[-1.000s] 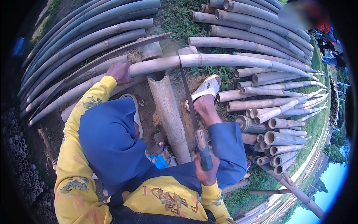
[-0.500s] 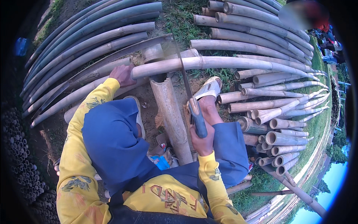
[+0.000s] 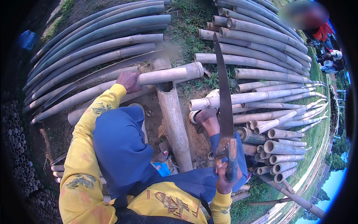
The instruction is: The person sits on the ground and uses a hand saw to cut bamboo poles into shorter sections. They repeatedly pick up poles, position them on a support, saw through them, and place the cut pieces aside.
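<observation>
My left hand [image 3: 128, 81] is closed round the near-left end of a short bamboo piece [image 3: 160, 76], which lies level across a bamboo support. Below it a thick bamboo post [image 3: 174, 125] slants down between my legs, its hollow top open. My right hand [image 3: 225, 177] grips the handle of a hand saw [image 3: 226, 108], the blade pointing up and away, apart from the short piece. A long bamboo pole [image 3: 231, 99] lies separate to the right, its cut end near my right foot and partly behind the saw blade.
Bamboo poles [image 3: 100, 31] lie in rows at the far left, with more poles [image 3: 261, 41] at the far right. Cut bamboo ends [image 3: 285, 138] are stacked at right. Litter [image 3: 162, 168] sits by the post's base. A person [image 3: 320, 31] is at the upper right.
The long pole has come apart from the short piece and dropped toward my right foot. My right hand has drawn the saw right, off the bamboo. My left hand keeps its hold.
</observation>
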Motion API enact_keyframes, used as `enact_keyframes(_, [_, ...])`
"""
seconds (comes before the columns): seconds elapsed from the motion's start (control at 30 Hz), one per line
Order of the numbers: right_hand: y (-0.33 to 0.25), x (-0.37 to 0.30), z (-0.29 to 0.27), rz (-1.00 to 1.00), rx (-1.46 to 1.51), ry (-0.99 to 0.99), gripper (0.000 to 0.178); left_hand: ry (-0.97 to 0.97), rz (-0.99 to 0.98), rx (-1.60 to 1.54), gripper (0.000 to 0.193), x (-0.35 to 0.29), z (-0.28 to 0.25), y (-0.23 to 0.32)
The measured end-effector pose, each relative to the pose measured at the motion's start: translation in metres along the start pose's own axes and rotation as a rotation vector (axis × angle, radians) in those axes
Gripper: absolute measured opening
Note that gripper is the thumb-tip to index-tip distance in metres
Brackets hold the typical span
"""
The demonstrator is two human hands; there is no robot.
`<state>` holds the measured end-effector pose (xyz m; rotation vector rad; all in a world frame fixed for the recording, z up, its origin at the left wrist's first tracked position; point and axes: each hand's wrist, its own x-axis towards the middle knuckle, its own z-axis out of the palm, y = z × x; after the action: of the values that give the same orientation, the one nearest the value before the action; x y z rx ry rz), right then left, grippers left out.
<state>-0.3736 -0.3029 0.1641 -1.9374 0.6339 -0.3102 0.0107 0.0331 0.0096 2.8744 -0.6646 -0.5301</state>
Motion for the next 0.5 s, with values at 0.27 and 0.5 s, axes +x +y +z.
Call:
enact_keyframes(0.27, [-0.02,0.022,-0.027,-0.188,-0.023,0.311,0.008,0.349,0.089,0.037,0.048,-0.06,-0.096,-0.008])
enact_keyframes(0.5, [-0.02,0.057,-0.041,-0.316,-0.351,0.319,0.009,0.434,-0.216,0.088,0.046,0.02,-0.158,-0.075])
